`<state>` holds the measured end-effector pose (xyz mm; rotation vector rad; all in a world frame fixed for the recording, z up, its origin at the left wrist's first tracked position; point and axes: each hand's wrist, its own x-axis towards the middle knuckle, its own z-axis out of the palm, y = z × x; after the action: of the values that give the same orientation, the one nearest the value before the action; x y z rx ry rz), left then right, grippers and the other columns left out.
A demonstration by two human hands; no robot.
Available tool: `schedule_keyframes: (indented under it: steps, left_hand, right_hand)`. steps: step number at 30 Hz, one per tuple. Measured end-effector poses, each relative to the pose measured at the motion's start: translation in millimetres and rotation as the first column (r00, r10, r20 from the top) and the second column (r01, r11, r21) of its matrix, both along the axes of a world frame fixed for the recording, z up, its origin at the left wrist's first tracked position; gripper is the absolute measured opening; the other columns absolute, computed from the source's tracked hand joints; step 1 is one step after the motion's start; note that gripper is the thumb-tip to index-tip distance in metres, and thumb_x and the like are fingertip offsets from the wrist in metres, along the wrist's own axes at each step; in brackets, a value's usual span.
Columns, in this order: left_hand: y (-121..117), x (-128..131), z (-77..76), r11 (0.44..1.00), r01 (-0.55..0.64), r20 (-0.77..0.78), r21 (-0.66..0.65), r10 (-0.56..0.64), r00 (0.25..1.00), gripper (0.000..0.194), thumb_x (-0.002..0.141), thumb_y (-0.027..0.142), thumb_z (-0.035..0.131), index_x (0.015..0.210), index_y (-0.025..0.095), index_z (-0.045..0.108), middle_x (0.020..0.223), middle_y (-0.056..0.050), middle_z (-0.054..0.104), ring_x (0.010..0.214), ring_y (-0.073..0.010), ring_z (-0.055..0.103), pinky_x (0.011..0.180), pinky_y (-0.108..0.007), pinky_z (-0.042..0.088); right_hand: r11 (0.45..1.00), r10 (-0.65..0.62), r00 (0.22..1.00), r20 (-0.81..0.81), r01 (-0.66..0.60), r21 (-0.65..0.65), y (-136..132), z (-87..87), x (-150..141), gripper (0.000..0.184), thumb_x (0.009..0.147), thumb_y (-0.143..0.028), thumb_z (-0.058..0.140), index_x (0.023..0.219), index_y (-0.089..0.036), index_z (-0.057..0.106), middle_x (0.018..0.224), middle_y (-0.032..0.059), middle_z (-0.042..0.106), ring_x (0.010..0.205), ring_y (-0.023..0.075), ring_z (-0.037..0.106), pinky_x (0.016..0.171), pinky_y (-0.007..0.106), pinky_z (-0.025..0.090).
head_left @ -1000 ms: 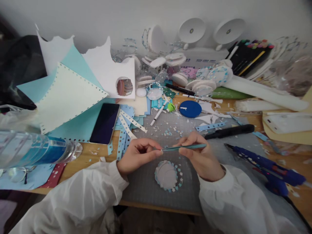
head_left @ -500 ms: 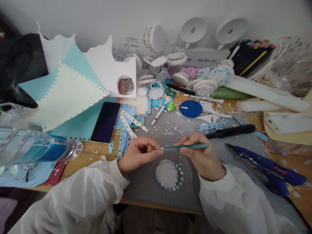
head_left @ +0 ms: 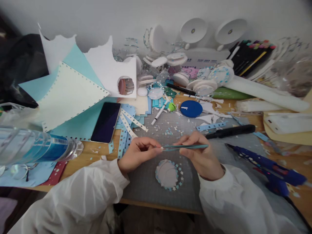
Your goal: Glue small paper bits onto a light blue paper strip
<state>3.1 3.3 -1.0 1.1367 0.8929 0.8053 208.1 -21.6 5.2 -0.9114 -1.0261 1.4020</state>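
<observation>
Between the thumb and fingers of my right hand lie blue-green tweezers, their tips pointing left. My left hand pinches a tiny white piece, perhaps a paper star, right at the tweezer tips. Just below both hands, a round pale disc rests on the grey cutting mat. Small blue and white stars ring its edge, and a curved string of them stands off its right side. Loose paper stars are scattered on the mat beyond my hands.
A blue glue gun and a black-handled tool lie at right. A phone, punched paper strips and a water bottle are at left. Behind are a blue round lid and many white discs.
Almost nothing differs. Both hands stay in place, with the tweezer tips still meeting the left fingertips; the left fingers have shifted very slightly around the tiny white piece.
</observation>
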Motion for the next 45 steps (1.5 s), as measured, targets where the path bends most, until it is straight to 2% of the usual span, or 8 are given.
schedule_keyframes:
  steps: [7,14,20,24,31,38,45]
  left_hand:
    - [-1.1,-0.3,1.9,0.996,-0.014,-0.008,0.089,0.014,1.0,0.023,0.07,0.034,0.076,0.071,0.011,0.071,0.046,0.006,0.043,0.044,-0.0047,0.032,0.043,-0.018,0.026]
    - [-3.5,-1.1,4.6,0.983,0.071,-0.065,0.167,-0.061,0.996,0.025,0.074,0.035,0.073,0.074,0.01,0.073,0.044,0.006,0.039,0.044,-0.0049,0.029,0.042,-0.019,0.025]
    - [-4.4,-1.0,5.3,0.978,0.097,-0.098,0.185,-0.079,0.992,0.026,0.074,0.036,0.073,0.073,0.01,0.074,0.043,0.005,0.038,0.043,-0.005,0.029,0.041,-0.019,0.025]
    - [-5.1,-2.0,3.4,0.978,0.101,-0.104,0.185,-0.082,0.991,0.023,0.076,0.033,0.071,0.075,0.01,0.074,0.044,0.006,0.038,0.043,-0.0047,0.029,0.041,-0.019,0.025]
    - [-4.0,-1.7,5.3,0.972,0.099,-0.126,0.212,-0.073,0.989,0.028,0.075,0.038,0.072,0.073,0.01,0.074,0.044,0.006,0.037,0.043,-0.0049,0.029,0.041,-0.018,0.026]
    - [-3.6,-3.1,5.3,0.973,0.092,-0.14,0.213,-0.063,0.988,0.022,0.075,0.033,0.072,0.074,0.011,0.075,0.044,0.006,0.037,0.043,-0.0051,0.029,0.041,-0.019,0.026]
    - [-3.5,-1.5,5.2,0.975,0.113,-0.136,0.189,-0.088,0.987,0.022,0.075,0.033,0.072,0.073,0.011,0.075,0.043,0.005,0.04,0.042,-0.0052,0.03,0.04,-0.019,0.025]
  right_hand:
    - [0.999,-0.043,0.998,0.044,0.044,-0.021,2.4,1.0,-0.3,0.023,0.068,-0.03,0.081,0.071,-0.023,0.059,0.075,0.0007,0.068,0.073,0.0179,0.066,0.068,0.032,0.053]
    - [0.998,-0.03,0.999,0.019,0.031,-0.057,1.2,-0.8,0.0,0.02,0.069,-0.03,0.079,0.071,-0.023,0.06,0.071,-0.0003,0.064,0.072,0.0177,0.064,0.063,0.03,0.048]
    - [0.987,-0.144,0.988,-0.051,0.139,-0.084,4.4,4.0,1.7,0.022,0.068,-0.031,0.079,0.068,-0.023,0.058,0.064,-0.0022,0.058,0.061,0.0138,0.055,0.06,0.029,0.044]
    - [0.994,-0.092,0.996,-0.018,0.09,-0.061,3.2,4.7,2.9,0.021,0.068,-0.028,0.079,0.07,-0.023,0.059,0.07,-0.0014,0.06,0.064,0.0144,0.058,0.062,0.029,0.046]
    - [1.0,0.006,0.998,0.064,-0.005,-0.014,-2.5,2.0,2.5,0.016,0.073,-0.026,0.076,0.073,-0.023,0.06,0.072,0.0001,0.062,0.069,0.0158,0.061,0.062,0.028,0.048]
    - [1.0,0.011,1.0,0.024,-0.01,-0.018,-2.3,-0.4,3.5,0.013,0.075,-0.02,0.075,0.075,-0.024,0.062,0.074,-0.0012,0.061,0.072,0.0139,0.062,0.066,0.026,0.049]
    - [0.999,0.018,0.999,0.04,-0.017,-0.039,-2.6,1.5,1.4,0.015,0.074,-0.022,0.075,0.074,-0.023,0.061,0.073,-0.0006,0.062,0.069,0.0144,0.062,0.063,0.026,0.048]
